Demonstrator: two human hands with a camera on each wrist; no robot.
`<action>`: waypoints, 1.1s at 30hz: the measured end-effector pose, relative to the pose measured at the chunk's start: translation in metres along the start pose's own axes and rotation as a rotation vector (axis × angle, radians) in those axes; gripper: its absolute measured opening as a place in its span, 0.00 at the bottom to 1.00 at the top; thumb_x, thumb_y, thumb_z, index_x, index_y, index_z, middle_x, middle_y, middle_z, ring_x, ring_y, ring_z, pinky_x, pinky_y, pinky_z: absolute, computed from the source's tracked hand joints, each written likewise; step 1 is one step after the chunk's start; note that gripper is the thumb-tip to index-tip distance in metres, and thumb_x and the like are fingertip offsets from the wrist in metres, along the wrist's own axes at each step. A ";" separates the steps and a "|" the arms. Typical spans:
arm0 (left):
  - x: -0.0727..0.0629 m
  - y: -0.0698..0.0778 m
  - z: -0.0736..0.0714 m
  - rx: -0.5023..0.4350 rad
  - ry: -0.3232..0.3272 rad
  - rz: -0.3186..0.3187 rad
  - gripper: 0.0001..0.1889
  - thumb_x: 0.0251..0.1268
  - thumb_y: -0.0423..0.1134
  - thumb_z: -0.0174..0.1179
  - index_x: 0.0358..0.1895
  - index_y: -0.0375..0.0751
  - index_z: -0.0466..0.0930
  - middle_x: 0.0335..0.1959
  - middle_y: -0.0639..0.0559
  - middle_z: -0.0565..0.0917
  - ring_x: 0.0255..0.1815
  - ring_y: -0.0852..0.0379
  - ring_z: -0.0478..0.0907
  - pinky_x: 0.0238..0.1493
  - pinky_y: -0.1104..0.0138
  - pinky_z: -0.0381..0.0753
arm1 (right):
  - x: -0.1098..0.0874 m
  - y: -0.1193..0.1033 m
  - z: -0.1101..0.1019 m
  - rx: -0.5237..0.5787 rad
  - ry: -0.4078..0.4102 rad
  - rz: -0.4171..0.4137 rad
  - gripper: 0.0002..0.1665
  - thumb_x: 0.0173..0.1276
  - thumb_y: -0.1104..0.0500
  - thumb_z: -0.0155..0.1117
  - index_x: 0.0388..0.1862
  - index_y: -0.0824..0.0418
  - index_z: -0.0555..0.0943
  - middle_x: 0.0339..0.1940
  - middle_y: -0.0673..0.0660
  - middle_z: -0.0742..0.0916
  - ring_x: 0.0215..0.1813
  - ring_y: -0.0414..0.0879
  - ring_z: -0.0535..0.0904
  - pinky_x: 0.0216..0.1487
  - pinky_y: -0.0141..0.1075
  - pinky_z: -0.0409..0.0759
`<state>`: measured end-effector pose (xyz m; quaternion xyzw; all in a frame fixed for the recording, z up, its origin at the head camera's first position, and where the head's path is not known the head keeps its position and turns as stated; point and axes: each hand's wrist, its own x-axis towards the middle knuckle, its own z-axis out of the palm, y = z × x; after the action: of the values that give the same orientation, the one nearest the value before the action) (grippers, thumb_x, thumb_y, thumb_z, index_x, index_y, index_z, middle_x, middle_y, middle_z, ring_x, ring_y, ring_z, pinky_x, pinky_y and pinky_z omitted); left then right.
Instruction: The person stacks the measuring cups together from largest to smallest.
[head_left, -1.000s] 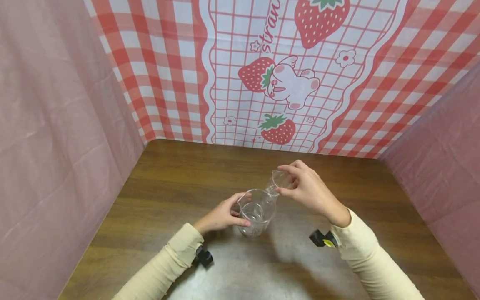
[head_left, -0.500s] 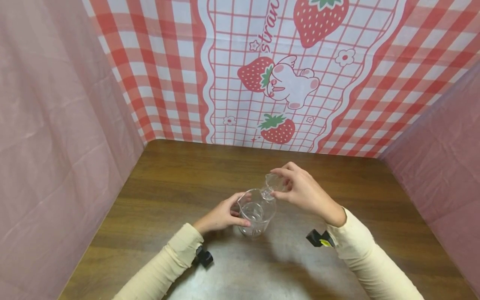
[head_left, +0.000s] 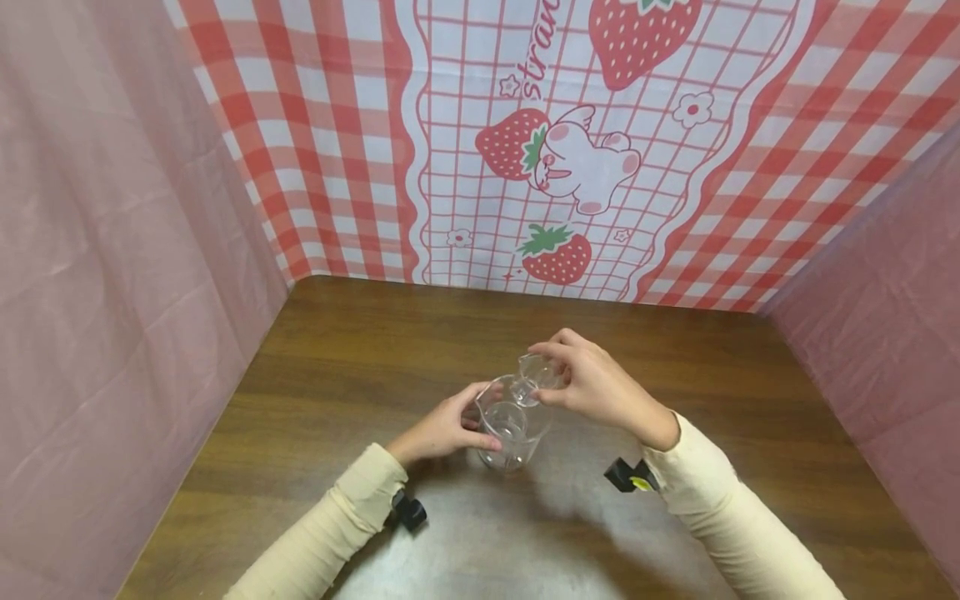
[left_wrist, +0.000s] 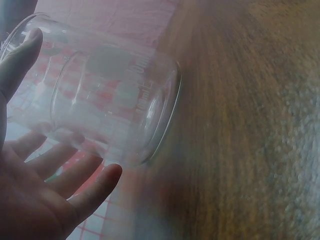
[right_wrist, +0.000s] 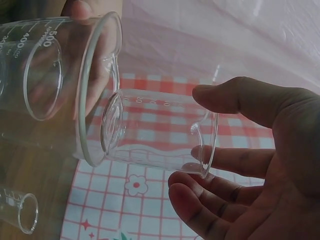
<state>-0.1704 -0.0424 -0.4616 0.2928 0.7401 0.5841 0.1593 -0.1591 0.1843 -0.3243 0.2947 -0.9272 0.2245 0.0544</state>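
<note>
Across the wooden surface [head_left: 360, 358] from me, the person has both hands busy with clear glass. The left hand [head_left: 442, 429] has its grip curled round a large beaker [head_left: 536, 427], thumb on the near side and fingers along the far side; the beaker is upright at the middle of the surface, its wall printed with white graduations, 500 near the top. Nested inside it is a smaller beaker [head_left: 504, 423], whose round rim shows through the glass. The right hand [head_left: 600, 383] pinches a small beaker [head_left: 540, 371] near its rim, thumb on one side and fingertips on the other. This one is tilted, its base down at the mouth of the large beaker and its top up towards the palm; I can't tell whether the two glasses touch. The right wrist view also catches another small glass [right_wrist: 21, 210], cut off by the lower left of the frame. Both arms wear cream sleeves [head_left: 318, 533], a black device [head_left: 410, 512] at each wrist. A red and white checked cloth [head_left: 352, 158] printed with strawberries hangs behind, with pink drapes [head_left: 127, 292] at either side.
</note>
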 end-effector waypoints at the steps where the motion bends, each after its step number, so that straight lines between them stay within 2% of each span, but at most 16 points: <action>1: 0.000 0.000 0.000 -0.005 0.000 0.000 0.41 0.54 0.33 0.71 0.71 0.36 0.60 0.70 0.35 0.69 0.68 0.38 0.70 0.61 0.52 0.80 | 0.000 0.000 0.001 0.001 -0.004 -0.002 0.29 0.48 0.61 0.78 0.52 0.64 0.83 0.36 0.55 0.80 0.31 0.38 0.75 0.30 0.28 0.77; 7: 0.001 0.000 0.000 -0.007 -0.004 -0.002 0.41 0.54 0.34 0.71 0.71 0.37 0.60 0.71 0.36 0.69 0.68 0.39 0.70 0.61 0.55 0.81 | 0.001 0.000 0.006 -0.005 -0.024 -0.011 0.29 0.48 0.60 0.78 0.51 0.63 0.83 0.37 0.53 0.81 0.31 0.38 0.74 0.30 0.27 0.76; 15: 0.000 -0.002 0.000 -0.003 -0.006 -0.028 0.41 0.54 0.35 0.72 0.71 0.40 0.61 0.71 0.41 0.68 0.68 0.43 0.70 0.62 0.56 0.80 | 0.002 -0.001 0.012 0.005 -0.055 -0.033 0.30 0.48 0.59 0.78 0.53 0.64 0.82 0.38 0.57 0.81 0.32 0.40 0.75 0.30 0.27 0.75; 23: 0.001 -0.001 -0.001 0.014 -0.006 -0.023 0.41 0.54 0.36 0.72 0.71 0.39 0.61 0.70 0.40 0.69 0.67 0.42 0.71 0.62 0.56 0.80 | 0.003 -0.002 0.019 -0.005 -0.078 -0.050 0.30 0.48 0.58 0.77 0.52 0.63 0.83 0.38 0.55 0.81 0.34 0.46 0.78 0.31 0.27 0.76; 33: 0.000 0.000 -0.001 0.030 -0.013 -0.020 0.40 0.56 0.36 0.71 0.71 0.38 0.60 0.69 0.38 0.70 0.66 0.40 0.71 0.62 0.55 0.80 | 0.004 -0.004 0.026 -0.001 -0.112 -0.049 0.30 0.47 0.59 0.77 0.52 0.63 0.83 0.39 0.54 0.81 0.35 0.44 0.78 0.33 0.28 0.77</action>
<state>-0.1709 -0.0433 -0.4611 0.2917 0.7507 0.5692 0.1656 -0.1595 0.1678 -0.3450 0.3294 -0.9214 0.2059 0.0080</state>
